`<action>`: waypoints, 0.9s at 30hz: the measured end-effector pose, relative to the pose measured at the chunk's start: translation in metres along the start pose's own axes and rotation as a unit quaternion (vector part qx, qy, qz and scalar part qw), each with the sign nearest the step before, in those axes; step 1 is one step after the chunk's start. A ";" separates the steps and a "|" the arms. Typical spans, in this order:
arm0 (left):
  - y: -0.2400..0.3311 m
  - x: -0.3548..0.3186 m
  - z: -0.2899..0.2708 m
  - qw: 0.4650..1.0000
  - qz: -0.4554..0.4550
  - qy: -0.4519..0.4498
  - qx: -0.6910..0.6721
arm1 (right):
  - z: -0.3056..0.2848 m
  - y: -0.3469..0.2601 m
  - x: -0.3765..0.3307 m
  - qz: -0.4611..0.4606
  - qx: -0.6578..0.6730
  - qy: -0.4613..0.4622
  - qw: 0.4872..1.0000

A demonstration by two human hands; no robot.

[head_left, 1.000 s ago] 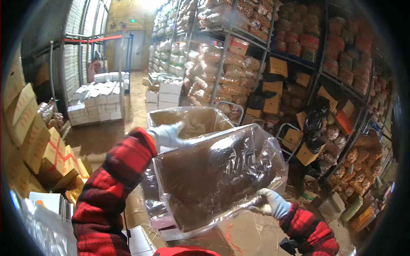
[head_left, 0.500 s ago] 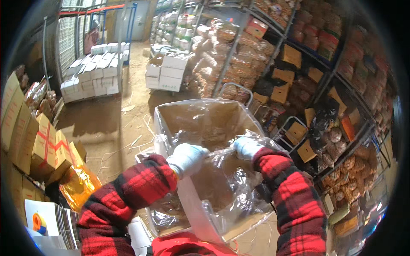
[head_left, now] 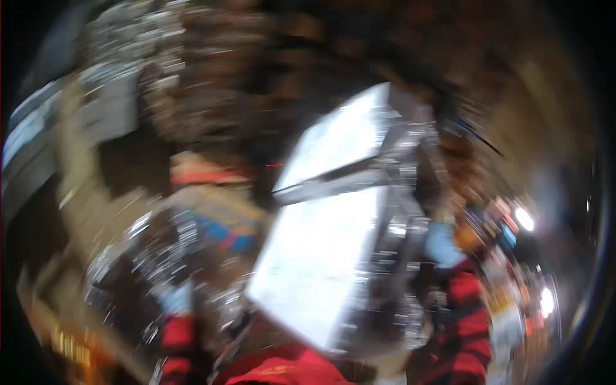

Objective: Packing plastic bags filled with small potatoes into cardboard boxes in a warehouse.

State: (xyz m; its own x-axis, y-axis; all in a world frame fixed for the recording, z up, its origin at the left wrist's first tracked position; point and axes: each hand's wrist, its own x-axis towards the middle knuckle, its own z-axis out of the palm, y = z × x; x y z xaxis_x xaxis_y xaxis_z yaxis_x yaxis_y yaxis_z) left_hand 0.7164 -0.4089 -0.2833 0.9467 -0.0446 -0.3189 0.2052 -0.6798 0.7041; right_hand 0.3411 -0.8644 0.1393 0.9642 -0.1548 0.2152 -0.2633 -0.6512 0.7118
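Observation:
Strong motion blur smears this view. In the middle, a carton shows two bright white panels (head_left: 317, 256) with a narrow gap between them. Clear plastic film (head_left: 401, 224) bunches along its right side. More crinkled clear film (head_left: 163, 240) spreads out to the left of the carton. My left hand (head_left: 174, 298), in a pale blue glove, is low at the left against that film. On the right, my gloved right hand (head_left: 443, 245) is beside the carton and its film. The fingers of both hands are smeared, so their grip does not show.
Brown and blue boxes (head_left: 224, 215) stand beyond the film. A white carton stack (head_left: 109, 106) stands at the far left, near blurred piled bags (head_left: 205, 70). Something orange (head_left: 77, 343) lies at the lower left, and mixed bright items (head_left: 507, 282) are at the right.
The view has swung to the right and blurred. My hands have moved from close together on the film at the open carton to wide apart. White panels now show where the open inside was.

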 end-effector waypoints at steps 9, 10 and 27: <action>0.207 -0.033 0.091 0.942 0.290 -0.164 -0.035 | 0.146 -0.026 -0.328 0.517 0.309 -0.334 0.726; 0.242 -0.047 0.124 0.932 0.309 -0.185 -0.026 | 0.173 -0.028 -0.373 0.554 0.287 -0.411 0.664; 0.659 -0.329 0.649 0.808 0.447 -0.382 0.046 | 0.340 0.202 -0.816 0.873 0.134 -0.334 0.330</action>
State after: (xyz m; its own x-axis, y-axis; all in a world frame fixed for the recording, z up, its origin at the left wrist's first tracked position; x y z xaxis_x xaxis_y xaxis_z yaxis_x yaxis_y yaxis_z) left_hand 0.3787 -1.3177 -0.1257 0.2696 -0.9624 -0.0325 -0.5276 -0.1759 0.8311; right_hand -0.4887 -1.1226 -0.1195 -0.8344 -0.5382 -0.1186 -0.5087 0.8349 -0.2101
